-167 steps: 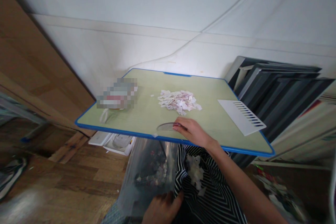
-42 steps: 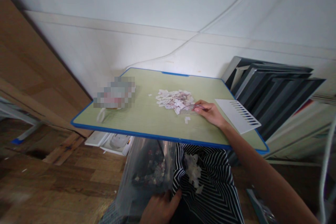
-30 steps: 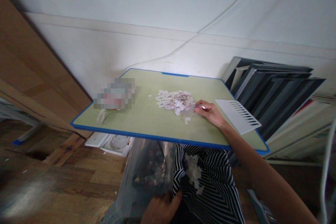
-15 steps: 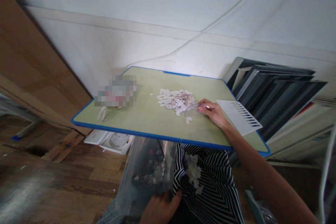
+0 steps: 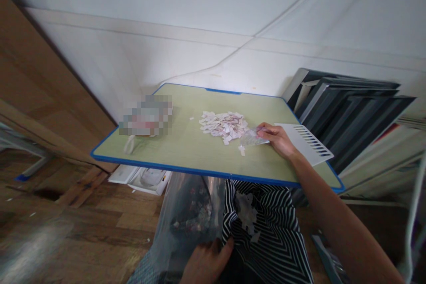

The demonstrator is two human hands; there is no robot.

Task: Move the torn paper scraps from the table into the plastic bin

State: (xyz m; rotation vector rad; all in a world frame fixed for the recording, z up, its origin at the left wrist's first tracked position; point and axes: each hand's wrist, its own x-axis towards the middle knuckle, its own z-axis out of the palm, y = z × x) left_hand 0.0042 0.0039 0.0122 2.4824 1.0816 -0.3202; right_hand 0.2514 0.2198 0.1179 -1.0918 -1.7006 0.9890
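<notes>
My right hand (image 5: 274,137) is over the right side of the table, its fingers pinching a small clear plastic bag (image 5: 253,136). The bag's free end reaches the near right edge of a pile of small white and pinkish paper pieces (image 5: 223,125). One loose piece (image 5: 242,150) lies just below the bag. Down in front of the table, my left hand (image 5: 208,259) is curled at the rim of a large clear plastic bag (image 5: 166,235), which holds a heap of small scraps. Beside it, a striped cloth (image 5: 276,230) carries crumpled translucent pieces (image 5: 246,213).
A white slotted panel (image 5: 304,142) lies on the right of the blue-edged table (image 5: 186,159). At its left is a blurred-out item (image 5: 146,117) with a strap. Dark flat panels (image 5: 353,115) lean on the right; a large cardboard sheet (image 5: 49,84) stands left.
My right hand has moved slightly right, and more of the small bag shows clear of the pile. The loose piece below it has shifted a little. My left hand stays at the large bag.
</notes>
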